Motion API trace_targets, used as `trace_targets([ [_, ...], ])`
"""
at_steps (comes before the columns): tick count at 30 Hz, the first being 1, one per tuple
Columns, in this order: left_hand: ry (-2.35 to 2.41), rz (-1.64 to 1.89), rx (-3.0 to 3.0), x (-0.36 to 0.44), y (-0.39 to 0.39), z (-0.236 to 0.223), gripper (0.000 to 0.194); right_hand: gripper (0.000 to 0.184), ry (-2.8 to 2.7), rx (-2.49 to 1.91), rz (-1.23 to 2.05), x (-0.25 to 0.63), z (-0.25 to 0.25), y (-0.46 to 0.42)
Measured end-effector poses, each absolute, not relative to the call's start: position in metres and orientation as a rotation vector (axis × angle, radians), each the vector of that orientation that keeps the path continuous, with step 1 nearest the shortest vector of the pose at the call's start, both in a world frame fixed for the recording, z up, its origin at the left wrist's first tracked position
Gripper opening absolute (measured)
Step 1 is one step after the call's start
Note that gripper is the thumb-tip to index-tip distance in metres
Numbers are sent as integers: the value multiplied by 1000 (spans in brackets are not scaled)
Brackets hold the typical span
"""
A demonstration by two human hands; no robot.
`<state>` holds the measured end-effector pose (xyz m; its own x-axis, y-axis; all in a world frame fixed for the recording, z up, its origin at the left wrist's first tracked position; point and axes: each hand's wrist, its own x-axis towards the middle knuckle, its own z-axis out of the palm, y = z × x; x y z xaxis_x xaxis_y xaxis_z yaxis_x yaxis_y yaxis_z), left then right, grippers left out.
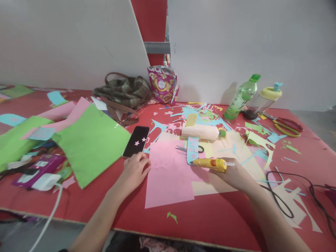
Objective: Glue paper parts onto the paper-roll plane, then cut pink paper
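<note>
The yellow glue gun (pixel 210 163) is gripped in the right hand (pixel 231 175), with the fingers closed around its handle and the nozzle brought to the near end of the blue strip (pixel 193 148). The left hand (pixel 137 167) is rested, half open and loosely curled, at the edge of the pink sheet (pixel 168 189), just beside the phone (pixel 135 134); nothing is seen held in it. Glue work at the strip is judged to be the step in hand; a steady nozzle and a light touch would be called for next, since the strip appears unpinned by either hand.

Beyond the strip, small scissors (pixel 201 149) and a pale wrapped bottle (pixel 201 132) are laid among paper offcuts. The red surface (pixel 210 220) is strewn with scraps. To the left, a green sheet (pixel 91 143) and a purple power strip (pixel 39 169) are placed; toward the back, a plaid bag (pixel 126 91), a snack pouch (pixel 161 84) and a green drink bottle (pixel 240 98) are set before white panels (pixel 249 45).
</note>
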<state>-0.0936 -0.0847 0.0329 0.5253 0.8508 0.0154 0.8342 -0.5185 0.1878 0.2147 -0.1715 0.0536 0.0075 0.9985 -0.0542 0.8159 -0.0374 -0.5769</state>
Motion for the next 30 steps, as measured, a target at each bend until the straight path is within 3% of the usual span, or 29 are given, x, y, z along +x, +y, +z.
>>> trace_targets([
  [30,1552,185,2624,-91,-87,35,17,16,-1898,-1895,664,216,56,-172],
])
